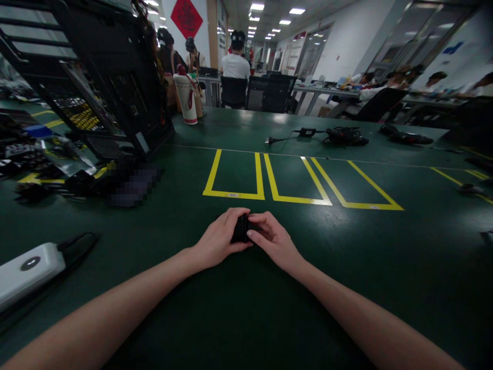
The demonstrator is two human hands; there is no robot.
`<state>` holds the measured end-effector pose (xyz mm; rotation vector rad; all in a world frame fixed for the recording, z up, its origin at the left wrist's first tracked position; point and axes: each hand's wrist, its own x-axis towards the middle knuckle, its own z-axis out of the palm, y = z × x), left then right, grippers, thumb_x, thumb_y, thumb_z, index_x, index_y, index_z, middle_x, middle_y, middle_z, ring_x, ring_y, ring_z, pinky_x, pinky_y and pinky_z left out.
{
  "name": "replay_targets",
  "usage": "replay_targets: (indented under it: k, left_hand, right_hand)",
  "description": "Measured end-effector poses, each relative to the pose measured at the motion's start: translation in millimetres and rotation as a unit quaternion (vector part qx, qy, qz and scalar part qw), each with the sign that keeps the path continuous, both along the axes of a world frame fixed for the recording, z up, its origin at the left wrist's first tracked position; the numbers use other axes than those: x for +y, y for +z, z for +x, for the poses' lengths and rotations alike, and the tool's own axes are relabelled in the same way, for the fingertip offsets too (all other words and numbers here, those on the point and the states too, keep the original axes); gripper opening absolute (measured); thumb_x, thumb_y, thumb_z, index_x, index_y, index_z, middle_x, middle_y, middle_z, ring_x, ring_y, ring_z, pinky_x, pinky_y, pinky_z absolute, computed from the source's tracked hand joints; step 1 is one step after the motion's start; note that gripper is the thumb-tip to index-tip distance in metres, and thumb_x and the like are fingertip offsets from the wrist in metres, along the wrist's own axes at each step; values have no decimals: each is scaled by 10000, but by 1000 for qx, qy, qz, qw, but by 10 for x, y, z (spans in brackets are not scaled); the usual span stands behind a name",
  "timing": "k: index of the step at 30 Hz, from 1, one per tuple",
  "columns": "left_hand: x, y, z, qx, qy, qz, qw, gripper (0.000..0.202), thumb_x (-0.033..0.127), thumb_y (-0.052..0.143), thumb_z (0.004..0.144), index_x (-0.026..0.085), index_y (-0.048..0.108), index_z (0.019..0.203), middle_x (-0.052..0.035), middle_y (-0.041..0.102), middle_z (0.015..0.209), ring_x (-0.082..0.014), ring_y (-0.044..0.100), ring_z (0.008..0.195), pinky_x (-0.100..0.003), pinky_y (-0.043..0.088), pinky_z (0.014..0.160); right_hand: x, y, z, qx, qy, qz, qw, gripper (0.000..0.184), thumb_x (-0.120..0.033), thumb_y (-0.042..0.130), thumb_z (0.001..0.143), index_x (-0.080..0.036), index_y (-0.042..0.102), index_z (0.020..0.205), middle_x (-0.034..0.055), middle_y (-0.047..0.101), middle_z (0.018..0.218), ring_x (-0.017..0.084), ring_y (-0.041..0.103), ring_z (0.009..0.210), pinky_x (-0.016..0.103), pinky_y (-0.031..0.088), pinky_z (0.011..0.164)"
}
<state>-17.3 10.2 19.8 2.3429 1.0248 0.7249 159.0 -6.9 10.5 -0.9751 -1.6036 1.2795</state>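
Two bare hands, left hand [218, 237] and right hand [271, 240], both grasping one small black boxy object [241, 229], three yellow tape rectangles [234, 176] beyond, green table [385, 267].

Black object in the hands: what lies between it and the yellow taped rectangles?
Only bare green table, as the head view shows; the black object sits just short of the yellow rectangles.

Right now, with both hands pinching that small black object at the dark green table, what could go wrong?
The small black object is gripped only between the fingers of the left hand and right hand, so it might slip onto the dark green table. The flat white plastic device lies close beside the left forearm; a sideways move could perhaps knock it.
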Motion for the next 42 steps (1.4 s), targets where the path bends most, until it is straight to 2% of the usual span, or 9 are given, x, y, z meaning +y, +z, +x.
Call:
replay_targets:
  k: [8,14,19,26,30,35,42]
  left_hand:
    - [-2,-11,-5,-5,-7,-1,1000,581,283,626,763,258,282,1231,-70,462,1196,-242,501,1088,-450,445,894]
    - [-6,4,-17,4,-7,-7,1000,582,261,630,762,242,284,1230,-74,453,1202,-228,496,1085,-424,442,903]
    - [-2,8,-15,-1,-8,-4,1000,575,281,632,761,244,292,1222,-72,454,1193,-228,496,1083,-420,443,904]
    - [6,-19,-17,2,-4,-8,1000,587,281,635,759,241,287,1230,-73,457,1193,-233,494,1086,-426,446,898]
    - [6,-9,-13,7,-4,-6,1000,583,266,641,751,231,298,1220,-79,459,1190,-238,495,1085,-427,445,899]
    - [5,-8,-13,0,-8,-5,1000,586,283,637,757,249,289,1226,-72,455,1200,-235,501,1082,-426,445,897]
    - [6,-22,-21,1,-6,-8,1000,584,280,632,760,249,287,1230,-75,454,1203,-241,497,1089,-439,446,892]
  right_hand:
    - [20,6,17,-42,-14,-5,999,314,-204,560,792,-254,473,1089,33,521,1111,173,519,1076,387,448,945]
    - [-6,26,19,-10,13,-3,1000,267,-172,566,783,-254,491,1026,21,498,1116,170,510,1092,380,456,943]
    - [-5,-24,14,-2,-4,6,1000,185,-176,554,792,-247,522,961,16,475,1131,163,527,1065,350,482,908]
    - [24,-30,20,-35,-2,-5,999,332,-189,561,790,-256,469,1102,36,494,1130,178,513,1086,383,455,940]
    - [10,-26,20,-14,9,15,1000,279,-175,576,776,-246,498,1035,29,477,1112,175,510,1088,364,459,940]
    - [0,-58,9,-11,-9,30,999,185,-176,563,785,-247,536,954,19,460,1114,169,513,1077,352,468,928]
    - [8,6,24,-51,-9,15,999,304,-189,554,794,-260,480,1080,29,477,1109,173,510,1070,379,462,937]
